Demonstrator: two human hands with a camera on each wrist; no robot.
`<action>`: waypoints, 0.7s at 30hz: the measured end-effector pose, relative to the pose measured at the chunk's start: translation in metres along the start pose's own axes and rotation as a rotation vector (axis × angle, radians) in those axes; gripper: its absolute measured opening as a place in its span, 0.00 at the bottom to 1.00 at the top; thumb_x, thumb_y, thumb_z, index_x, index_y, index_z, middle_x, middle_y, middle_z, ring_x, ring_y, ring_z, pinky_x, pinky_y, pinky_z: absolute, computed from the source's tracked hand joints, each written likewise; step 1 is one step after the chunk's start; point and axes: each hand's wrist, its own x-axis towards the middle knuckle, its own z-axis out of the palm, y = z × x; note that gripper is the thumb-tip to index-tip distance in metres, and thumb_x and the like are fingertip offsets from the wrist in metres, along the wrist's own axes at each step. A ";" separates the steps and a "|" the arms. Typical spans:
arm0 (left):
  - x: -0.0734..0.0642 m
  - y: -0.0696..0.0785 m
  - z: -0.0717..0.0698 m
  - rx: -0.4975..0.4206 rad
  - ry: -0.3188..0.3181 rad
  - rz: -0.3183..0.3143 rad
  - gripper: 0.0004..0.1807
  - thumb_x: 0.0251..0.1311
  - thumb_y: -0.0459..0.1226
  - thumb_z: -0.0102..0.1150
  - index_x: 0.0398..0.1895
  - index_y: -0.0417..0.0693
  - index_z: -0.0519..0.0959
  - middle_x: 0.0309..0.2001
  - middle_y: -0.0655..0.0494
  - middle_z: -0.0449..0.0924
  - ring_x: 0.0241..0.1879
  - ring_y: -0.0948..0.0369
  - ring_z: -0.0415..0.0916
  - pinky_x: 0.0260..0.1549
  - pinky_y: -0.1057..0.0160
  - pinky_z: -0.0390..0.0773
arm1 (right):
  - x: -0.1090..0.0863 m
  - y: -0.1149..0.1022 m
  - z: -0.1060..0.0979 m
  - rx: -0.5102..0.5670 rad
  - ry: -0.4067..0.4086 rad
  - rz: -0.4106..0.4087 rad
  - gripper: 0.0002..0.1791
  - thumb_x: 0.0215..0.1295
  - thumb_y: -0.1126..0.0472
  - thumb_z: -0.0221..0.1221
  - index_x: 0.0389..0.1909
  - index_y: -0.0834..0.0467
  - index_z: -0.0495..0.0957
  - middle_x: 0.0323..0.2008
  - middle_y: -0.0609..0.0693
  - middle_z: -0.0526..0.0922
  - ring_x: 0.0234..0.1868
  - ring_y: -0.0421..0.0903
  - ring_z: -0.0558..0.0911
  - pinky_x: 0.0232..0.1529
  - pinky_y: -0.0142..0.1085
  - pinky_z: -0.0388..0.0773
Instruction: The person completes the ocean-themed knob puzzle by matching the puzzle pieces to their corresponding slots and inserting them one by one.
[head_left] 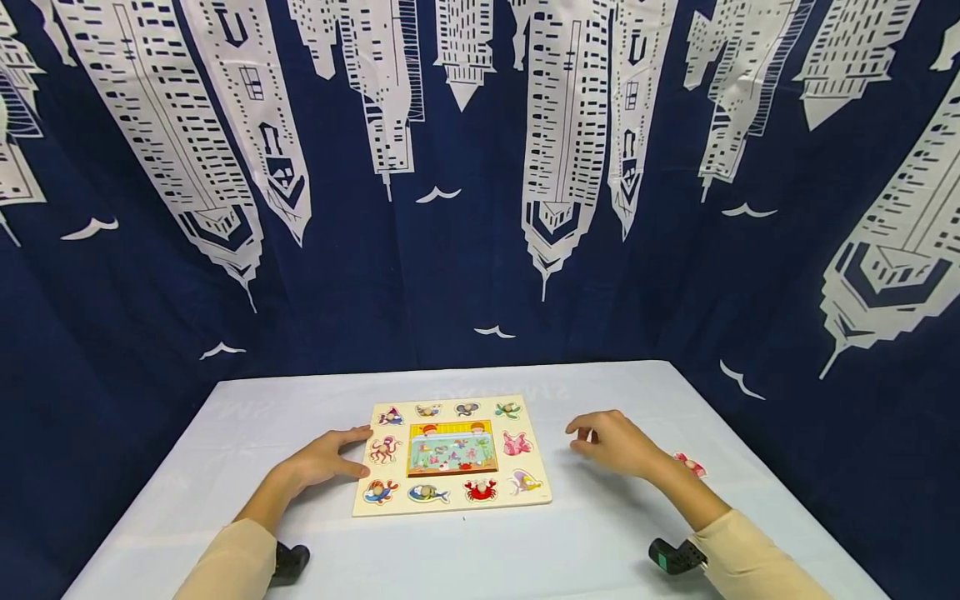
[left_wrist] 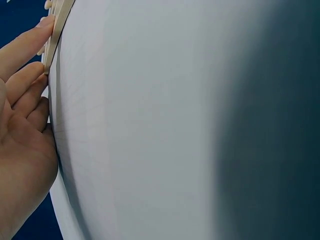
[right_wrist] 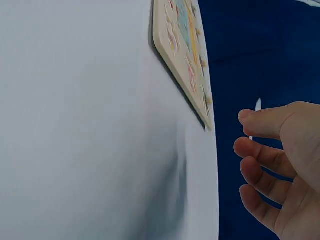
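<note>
A wooden peg puzzle board (head_left: 453,408) lies flat on the white table, with sea-animal shapes around a fish-tank picture (head_left: 452,450). On the right side, a pink shape (head_left: 516,443) shows no knob that I can make out. My left hand (head_left: 322,458) touches the board's left edge, thumb and fingers spread along it. Apart from the board, to its right, my right hand (head_left: 615,442) hovers over the table with loosely bent fingers, holding nothing. Behind the right wrist lies a loose pink-red piece (head_left: 692,465), partly hidden by the forearm.
The white table (head_left: 480,558) ends in front of a dark blue curtain (head_left: 450,275) printed with white buildings and birds. Black devices (head_left: 291,563) are worn at both wrists. The red crab piece (head_left: 481,490) and several others sit in the board with knobs.
</note>
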 end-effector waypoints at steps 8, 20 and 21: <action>0.001 0.001 0.000 -0.003 0.002 -0.005 0.47 0.50 0.39 0.80 0.75 0.41 0.69 0.79 0.40 0.56 0.78 0.35 0.45 0.71 0.30 0.45 | -0.019 0.039 -0.014 -0.055 0.066 0.129 0.08 0.64 0.65 0.69 0.43 0.61 0.88 0.28 0.40 0.81 0.28 0.39 0.76 0.28 0.37 0.75; 0.000 0.000 0.000 -0.003 0.007 0.002 0.46 0.49 0.39 0.80 0.74 0.41 0.71 0.77 0.37 0.58 0.77 0.34 0.48 0.71 0.30 0.47 | -0.045 0.079 -0.009 -0.050 0.060 0.296 0.07 0.64 0.63 0.69 0.41 0.61 0.87 0.29 0.44 0.80 0.31 0.44 0.75 0.31 0.41 0.75; 0.000 0.001 0.001 -0.002 0.005 0.003 0.46 0.49 0.39 0.80 0.74 0.41 0.71 0.77 0.37 0.58 0.77 0.35 0.47 0.71 0.30 0.47 | -0.047 0.082 -0.007 -0.045 0.060 0.301 0.06 0.64 0.63 0.69 0.40 0.61 0.87 0.29 0.44 0.80 0.31 0.44 0.75 0.32 0.42 0.75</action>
